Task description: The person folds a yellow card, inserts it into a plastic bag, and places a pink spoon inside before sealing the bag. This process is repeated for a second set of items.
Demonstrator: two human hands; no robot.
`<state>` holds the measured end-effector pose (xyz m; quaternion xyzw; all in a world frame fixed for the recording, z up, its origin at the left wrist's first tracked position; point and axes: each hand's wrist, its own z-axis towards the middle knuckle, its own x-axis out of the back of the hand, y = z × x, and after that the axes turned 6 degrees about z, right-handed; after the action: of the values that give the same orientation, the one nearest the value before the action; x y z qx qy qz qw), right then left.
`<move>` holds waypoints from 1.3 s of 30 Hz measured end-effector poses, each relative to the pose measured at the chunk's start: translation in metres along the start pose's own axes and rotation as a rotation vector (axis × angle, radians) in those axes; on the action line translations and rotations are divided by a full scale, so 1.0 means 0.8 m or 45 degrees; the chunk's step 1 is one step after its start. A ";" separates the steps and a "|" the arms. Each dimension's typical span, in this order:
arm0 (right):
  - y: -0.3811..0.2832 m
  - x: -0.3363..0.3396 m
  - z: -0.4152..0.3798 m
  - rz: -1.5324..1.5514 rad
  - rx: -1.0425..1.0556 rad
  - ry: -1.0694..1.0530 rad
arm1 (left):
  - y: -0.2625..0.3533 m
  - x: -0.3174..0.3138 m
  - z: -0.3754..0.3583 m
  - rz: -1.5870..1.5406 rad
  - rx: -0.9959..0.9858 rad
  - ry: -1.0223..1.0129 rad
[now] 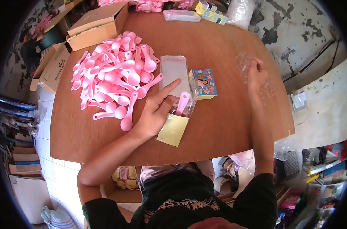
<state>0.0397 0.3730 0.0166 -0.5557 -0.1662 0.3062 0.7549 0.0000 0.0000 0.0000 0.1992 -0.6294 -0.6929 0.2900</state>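
Observation:
My left hand (154,114) grips a clear plastic bag (192,101), its index finger stretched out over a stack of flat clear bags (173,63). Inside the held bag are a pink measuring spoon (183,102) and a yellow card (172,130). Away to the right, my right hand (257,74) is closed above a loose heap of thin clear plastic strips (243,61); what its fingers hold, if anything, cannot be made out. A stack of printed cards (204,83) with a blue top lies right of the bags. Left of my left hand is a large pile of pink spoons (116,72).
A cardboard box (97,24) stands at the table's back left, another box (53,68) beside the table. Along the back edge are a clear-wrapped packet (181,15), bundles of yellow cards (211,13) and a roll of clear plastic (240,13). Brown wooden table (227,129) lies before me.

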 end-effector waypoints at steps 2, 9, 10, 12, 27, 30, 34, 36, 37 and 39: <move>-0.010 0.011 0.011 -0.849 0.691 0.212 | -0.004 -0.004 0.010 0.017 -0.090 0.080; 0.005 0.045 0.013 -1.270 0.964 -0.904 | 0.007 -0.007 -0.005 -0.142 -0.084 0.143; -0.008 0.042 0.013 -1.262 0.946 -0.750 | 0.008 -0.008 -0.005 -0.200 -0.100 0.141; -0.029 0.032 0.011 -1.250 0.923 -0.599 | 0.012 -0.009 -0.007 -0.257 -0.113 0.139; -0.175 -0.138 -0.198 0.075 0.088 -1.134 | 0.024 -0.007 -0.020 -0.024 -0.478 0.022; -0.209 -0.147 -0.181 0.128 0.569 -0.862 | 0.025 -0.009 -0.012 -0.344 -0.817 0.155; -0.209 -0.160 -0.154 0.029 0.862 -0.800 | 0.019 0.011 -0.005 0.329 -0.931 0.448; -0.206 -0.165 -0.155 0.088 0.791 -0.774 | 0.021 0.012 -0.004 0.363 -0.886 0.455; -0.203 -0.168 -0.155 0.091 0.782 -0.792 | 0.020 0.010 -0.007 0.383 -0.828 0.470; -0.192 -0.169 -0.155 -0.212 0.650 -1.114 | 0.021 0.003 -0.005 0.333 -0.820 0.480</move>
<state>0.0529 0.1643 0.1327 -0.1584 -0.4302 0.4797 0.7482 0.0029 -0.0052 0.0165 0.1400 -0.3357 -0.7633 0.5340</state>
